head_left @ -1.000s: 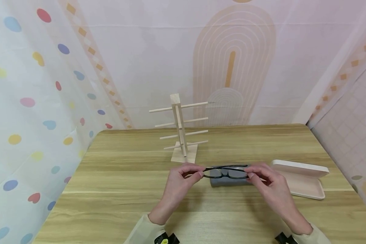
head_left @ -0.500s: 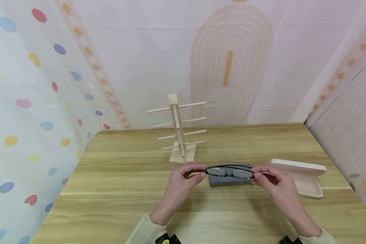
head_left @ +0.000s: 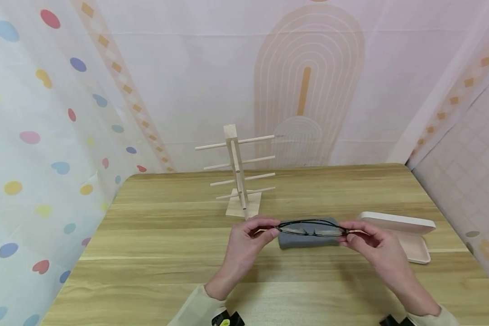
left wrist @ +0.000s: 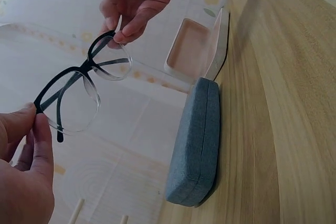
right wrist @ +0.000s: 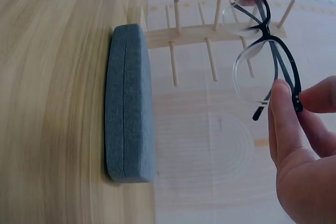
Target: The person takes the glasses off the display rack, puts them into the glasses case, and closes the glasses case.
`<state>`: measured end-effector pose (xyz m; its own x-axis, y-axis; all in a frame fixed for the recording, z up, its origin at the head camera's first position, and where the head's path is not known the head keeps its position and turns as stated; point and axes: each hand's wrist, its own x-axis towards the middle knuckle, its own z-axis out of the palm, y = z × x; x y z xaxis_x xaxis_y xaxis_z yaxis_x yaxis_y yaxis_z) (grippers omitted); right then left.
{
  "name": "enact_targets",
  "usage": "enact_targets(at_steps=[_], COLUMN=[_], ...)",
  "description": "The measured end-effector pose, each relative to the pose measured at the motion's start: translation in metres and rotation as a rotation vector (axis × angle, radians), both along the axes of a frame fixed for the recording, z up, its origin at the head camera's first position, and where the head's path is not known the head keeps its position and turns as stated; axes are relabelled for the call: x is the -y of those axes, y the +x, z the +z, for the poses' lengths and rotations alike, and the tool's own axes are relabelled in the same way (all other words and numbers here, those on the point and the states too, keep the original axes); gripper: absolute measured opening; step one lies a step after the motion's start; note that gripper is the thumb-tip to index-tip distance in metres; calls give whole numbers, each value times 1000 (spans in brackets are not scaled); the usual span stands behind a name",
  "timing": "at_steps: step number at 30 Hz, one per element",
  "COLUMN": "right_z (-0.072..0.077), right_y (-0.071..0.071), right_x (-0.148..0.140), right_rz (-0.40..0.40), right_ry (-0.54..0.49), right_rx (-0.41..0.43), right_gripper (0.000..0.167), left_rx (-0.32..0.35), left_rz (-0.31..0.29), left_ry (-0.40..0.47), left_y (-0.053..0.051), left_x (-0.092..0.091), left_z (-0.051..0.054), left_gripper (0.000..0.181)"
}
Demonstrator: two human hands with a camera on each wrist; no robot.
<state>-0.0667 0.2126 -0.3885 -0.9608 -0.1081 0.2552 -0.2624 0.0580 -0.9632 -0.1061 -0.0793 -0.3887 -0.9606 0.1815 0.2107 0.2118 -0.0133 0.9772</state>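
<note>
Black-framed eyeglasses (head_left: 309, 230) with clear lower rims are held up over the table by both hands. My left hand (head_left: 246, 244) pinches one front corner of the frame between thumb and fingers. At the opposite corner, my right hand (head_left: 376, 251) pinches the frame the same way. In the left wrist view the temples of the glasses (left wrist: 86, 66) are folded and cross behind the lenses. Below and behind the glasses lies a closed grey-blue fabric glasses case (right wrist: 128, 108), apart from both hands.
A wooden rack (head_left: 238, 167) with several pegs on each side stands toward the back of the wooden table (head_left: 159, 253). An open pale pink glasses case (head_left: 417, 246) lies to the right, partly behind the right hand. Patterned curtains hang behind and beside the table.
Both hands have shifted slightly to the right with the glasses. The glasses have tipped, so their lenses look flatter in the head view. The camera view has turned a little.
</note>
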Motion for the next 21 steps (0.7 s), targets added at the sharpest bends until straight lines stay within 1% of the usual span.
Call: enact_targets(at_steps=[2, 4, 9, 11, 16, 21], right_z=[1, 1, 2, 2, 0, -3], right_y=[0, 1, 3, 4, 5, 5], right_x=[-2, -2, -2, -3, -5, -9], right_rz=[-8, -35, -170, -212, -254, -276], right_ry=[24, 63, 210, 245, 264, 236], right_rx=[4, -4, -63, -77, -76, -63], right_gripper=[26, 27, 26, 25, 25, 26], left_rx=[-6, -9, -18, -14, 2, -6], left_rz=[7, 13, 23, 23, 36, 47], left_ry=[0, 6, 18, 19, 25, 63], left_y=[0, 0, -2, -2, -2, -2], left_x=[-1, -3, -6, -8, -13, -22], left_z=[0, -1, -2, -3, -5, -8], left_gripper=[18, 17, 15, 15, 15, 15])
